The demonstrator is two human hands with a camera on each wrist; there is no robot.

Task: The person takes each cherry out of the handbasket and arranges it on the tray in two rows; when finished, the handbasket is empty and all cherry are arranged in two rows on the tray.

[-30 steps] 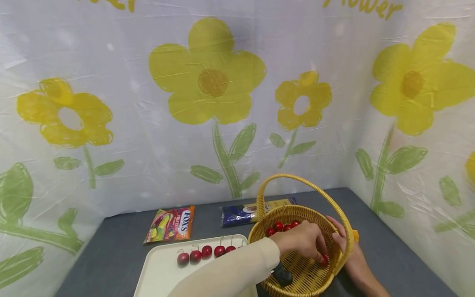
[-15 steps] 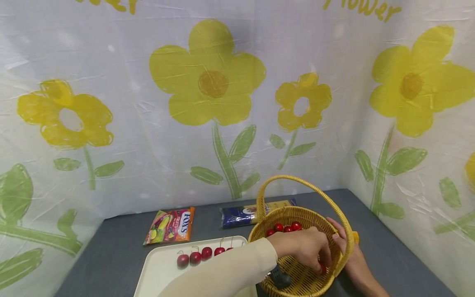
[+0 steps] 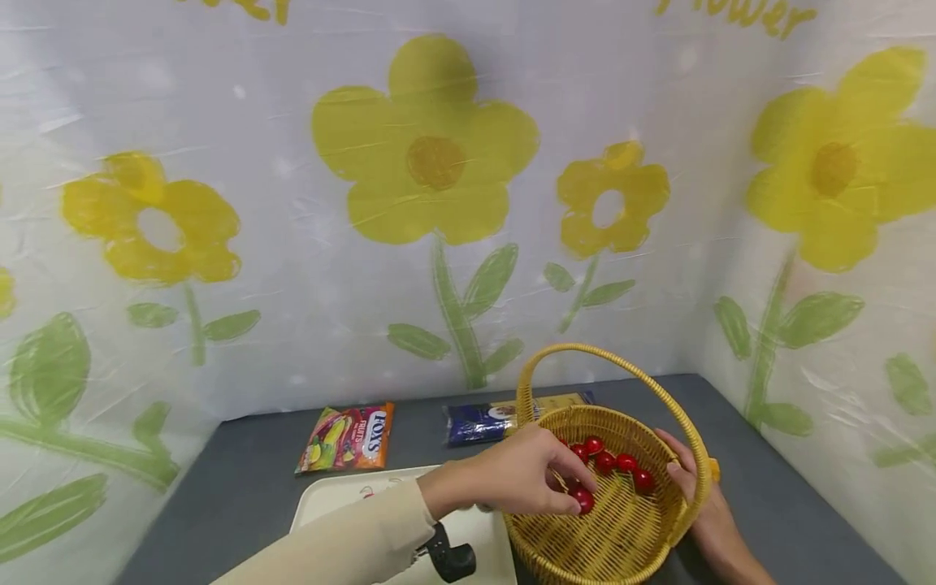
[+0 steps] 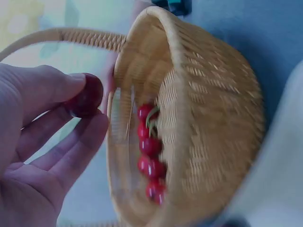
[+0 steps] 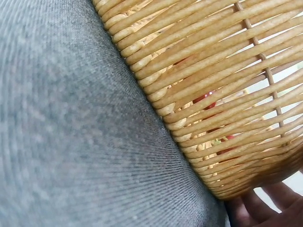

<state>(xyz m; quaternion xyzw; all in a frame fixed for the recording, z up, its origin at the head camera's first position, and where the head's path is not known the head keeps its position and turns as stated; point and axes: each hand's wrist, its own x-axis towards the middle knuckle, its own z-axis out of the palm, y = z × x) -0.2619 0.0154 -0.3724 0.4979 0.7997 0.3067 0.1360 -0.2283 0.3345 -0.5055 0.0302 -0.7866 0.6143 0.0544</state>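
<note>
My left hand [image 3: 522,475] pinches a dark red cherry [image 4: 90,97] between thumb and fingers, over the left part of the yellow wicker basket [image 3: 607,552]. In the left wrist view the held cherry is outside the basket's opening, apart from the others. Several bright red cherries [image 3: 626,462] lie in a row across the basket's far inner side, some with green stems. My right hand [image 3: 705,512] grips the basket's right side, thumb at the rim. In the right wrist view its fingers [image 5: 279,194] lie against the woven wall.
A cream tray [image 3: 329,491] stands left of the basket, its cherries mostly hidden behind my sleeve [image 3: 366,536]. Behind lie a fruit candy bag [image 3: 347,439] and a blue and yellow packet [image 3: 478,424]. The basket's tall handle [image 3: 643,374] arches overhead. A flowered sheet [image 3: 329,325] borders the table.
My left hand has moved left and upward from the basket's right inner side, bringing the cherry along. My right hand keeps its grip. The head view has turned slightly left.
</note>
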